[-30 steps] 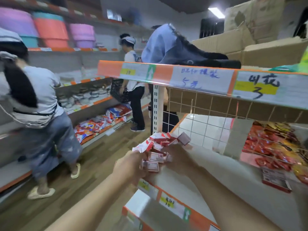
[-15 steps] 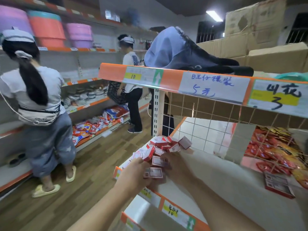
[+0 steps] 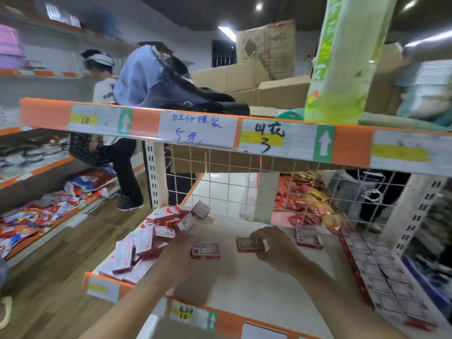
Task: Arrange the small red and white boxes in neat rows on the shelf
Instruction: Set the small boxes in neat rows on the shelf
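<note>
A person's right hand [image 3: 274,248] grips one red and white box [image 3: 248,245] on the shelf [image 3: 256,289]; the left hand [image 3: 181,253], blurred, touches another [image 3: 205,251] — grip unclear. Neat rows [image 3: 381,272] fill the right end; the jumbled pile [image 3: 156,236] at left remains unsorted.

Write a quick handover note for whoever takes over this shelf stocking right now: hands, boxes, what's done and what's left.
Left hand: beside a flat box mid-shelf; grip blurred, cannot tell.
Right hand: fingers closed on another box, low over the shelf.
Boxes: loose pile at the shelf's left end; two stacked boxes near the wire mesh back; neat rows along the right side.
Done: the right-side rows.
Left: most of the pile needs moving and lining up beside those rows.
</note>
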{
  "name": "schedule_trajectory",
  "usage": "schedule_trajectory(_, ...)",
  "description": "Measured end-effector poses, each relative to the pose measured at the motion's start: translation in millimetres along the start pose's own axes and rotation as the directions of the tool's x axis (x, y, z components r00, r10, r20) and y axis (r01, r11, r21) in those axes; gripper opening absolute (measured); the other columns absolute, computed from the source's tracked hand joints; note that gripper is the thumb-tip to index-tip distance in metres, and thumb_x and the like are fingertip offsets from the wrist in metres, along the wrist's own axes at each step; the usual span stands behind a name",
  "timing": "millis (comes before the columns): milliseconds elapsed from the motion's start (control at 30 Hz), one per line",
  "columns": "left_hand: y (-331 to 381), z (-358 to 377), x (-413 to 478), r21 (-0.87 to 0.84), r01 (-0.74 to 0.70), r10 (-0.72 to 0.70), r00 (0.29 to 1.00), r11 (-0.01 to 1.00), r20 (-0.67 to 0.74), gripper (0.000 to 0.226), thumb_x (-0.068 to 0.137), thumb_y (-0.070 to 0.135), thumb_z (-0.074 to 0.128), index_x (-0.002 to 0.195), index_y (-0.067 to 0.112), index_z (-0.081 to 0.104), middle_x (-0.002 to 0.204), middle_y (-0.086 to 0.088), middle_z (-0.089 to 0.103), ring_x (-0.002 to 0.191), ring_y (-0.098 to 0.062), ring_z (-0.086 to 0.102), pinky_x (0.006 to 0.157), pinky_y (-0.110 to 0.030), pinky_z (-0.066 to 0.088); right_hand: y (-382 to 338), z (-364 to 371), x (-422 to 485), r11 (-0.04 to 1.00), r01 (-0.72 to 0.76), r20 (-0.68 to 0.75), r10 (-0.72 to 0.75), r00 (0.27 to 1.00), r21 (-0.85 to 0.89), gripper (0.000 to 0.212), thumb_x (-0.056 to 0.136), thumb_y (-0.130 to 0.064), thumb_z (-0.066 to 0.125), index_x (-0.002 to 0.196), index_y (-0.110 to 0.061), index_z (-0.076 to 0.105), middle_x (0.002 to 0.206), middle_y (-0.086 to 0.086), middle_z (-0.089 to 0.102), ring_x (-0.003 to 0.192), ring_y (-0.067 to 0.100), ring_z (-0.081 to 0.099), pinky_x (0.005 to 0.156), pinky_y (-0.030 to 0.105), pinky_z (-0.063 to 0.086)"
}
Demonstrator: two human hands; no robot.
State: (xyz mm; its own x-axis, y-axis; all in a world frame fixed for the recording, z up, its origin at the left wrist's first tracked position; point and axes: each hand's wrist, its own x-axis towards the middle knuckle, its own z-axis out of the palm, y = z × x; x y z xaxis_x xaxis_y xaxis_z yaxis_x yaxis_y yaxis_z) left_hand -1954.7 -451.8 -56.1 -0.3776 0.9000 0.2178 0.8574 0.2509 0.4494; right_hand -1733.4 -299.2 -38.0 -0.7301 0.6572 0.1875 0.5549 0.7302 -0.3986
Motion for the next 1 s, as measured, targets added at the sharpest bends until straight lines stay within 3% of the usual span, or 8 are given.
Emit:
schedule_trajectory(100, 25.4, 20.7, 18.0, -0.001, -0.080, 0.080, 0.997, 0.997, 0.023, 0.026, 0.078, 0.026, 0.071, 0.100, 0.035, 0.061, 0.101, 0.016, 0.056, 0.098, -0.007, 0.054, 0.082, -0.023, 0.042, 25.2, -19.5, -26.2, 0.997, -0.082, -0.018, 0.082, 0.996, -0.012, 0.039, 0.078, -0.012, 0.067, 0.116, -0.022, 0.064, 0.114, -0.003, 0.062, 0.106, 0.013, 0.052, 0.079, 0.017, 0.036)
schedule_trajectory(233, 63.1, 44.6, 37.0, -0.064, -0.151, 0.157, 0.983, 0.986, 0.096, 0.024, 0.073, 0.025, 0.076, 0.081, 0.036, 0.057, 0.090, 0.006, 0.054, 0.086, -0.013, 0.055, 0.062, -0.016, 0.034, 49.1, -39.3, -54.3, 0.983, -0.183, -0.062, 0.181, 0.982, -0.024, 0.037, 0.076, -0.012, 0.068, 0.112, -0.023, 0.066, 0.113, -0.003, 0.062, 0.102, 0.012, 0.053, 0.070, 0.013, 0.033)
schedule_trajectory(333, 90.0, 59.8, 43.9, -0.165, -0.183, 0.199, 0.976, 0.969, 0.084, 0.031, 0.071, 0.023, 0.081, 0.099, 0.022, 0.067, 0.096, 0.000, 0.056, 0.086, -0.015, 0.056, 0.073, -0.023, 0.046, 63.5, -50.9, -75.9, 0.969, -0.244, -0.090, 0.241, 0.966, -0.025, 0.037, 0.077, -0.011, 0.065, 0.111, -0.023, 0.066, 0.110, -0.003, 0.062, 0.096, 0.008, 0.050, 0.067, 0.007, 0.032)
schedule_trajectory(400, 105.7, 72.0, 49.2, -0.209, -0.224, 0.247, 0.965, 0.952, 0.088, 0.038, 0.070, 0.022, 0.082, 0.105, 0.015, 0.067, 0.098, -0.003, 0.056, 0.086, -0.015, 0.056, 0.072, -0.014, 0.041, 71.0, -58.4, -88.8, 0.960, -0.280, -0.098, 0.276, 0.956, -0.026, 0.033, 0.076, -0.010, 0.064, 0.106, -0.025, 0.066, 0.106, -0.003, 0.063, 0.093, 0.008, 0.051, 0.069, 0.012, 0.037)
schedule_trajectory(600, 159.7, 102.6, 58.7, -0.240, -0.290, 0.331, 0.932, 0.926, 0.150, 0.026, 0.073, 0.019, 0.075, 0.098, 0.012, 0.069, 0.096, -0.007, 0.057, 0.084, -0.019, 0.056, 0.076, -0.027, 0.046, 91.7, -76.7, -123.5, 0.938, -0.336, -0.129, 0.324, 0.937, -0.081, 0.027, 0.084, -0.015, 0.066, 0.110, -0.021, 0.066, 0.112, -0.004, 0.062, 0.091, 0.004, 0.047, 0.068, 0.006, 0.033)
schedule_trajectory(733, 186.7, 122.6, 63.3, -0.292, -0.304, 0.359, 0.920, 0.907, 0.160, 0.018, 0.074, 0.020, 0.073, 0.091, 0.019, 0.069, 0.092, -0.001, 0.055, 0.078, -0.012, 0.054, 0.063, -0.010, 0.038, 107.0, -89.4, -137.3, 0.923, -0.377, -0.186, 0.359, 0.915, -0.070, 0.035, 0.085, -0.019, 0.068, 0.119, -0.024, 0.063, 0.116, -0.007, 0.061, 0.102, 0.009, 0.049, 0.079, 0.013, 0.035)
schedule_trajectory(833, 197.9, 138.2, 70.4, -0.330, -0.296, 0.365, 0.915, 0.896, 0.170, 0.034, 0.070, 0.024, 0.080, 0.101, 0.017, 0.070, 0.102, 0.003, 0.055, 0.088, -0.012, 0.059, 0.066, -0.008, 0.037, 112.5, -94.1, -139.7, 0.919, -0.390, -0.195, 0.373, 0.907, -0.056, 0.034, 0.083, -0.024, 0.070, 0.116, -0.026, 0.064, 0.115, -0.008, 0.062, 0.106, 0.011, 0.052, 0.089, 0.020, 0.041)
schedule_trajectory(1000, 205.8, 151.0, 82.6, -0.269, -0.250, 0.300, 0.939, 0.930, 0.166, 0.049, 0.074, 0.018, 0.078, 0.119, 0.009, 0.063, 0.125, -0.005, 0.052, 0.106, -0.018, 0.057, 0.076, -0.016, 0.032, 114.3, -96.3, -138.3, 0.940, -0.338, -0.190, 0.323, 0.927, -0.048, 0.036, 0.087, -0.023, 0.066, 0.122, -0.023, 0.061, 0.122, -0.006, 0.059, 0.111, 0.011, 0.049, 0.075, 0.004, 0.028)
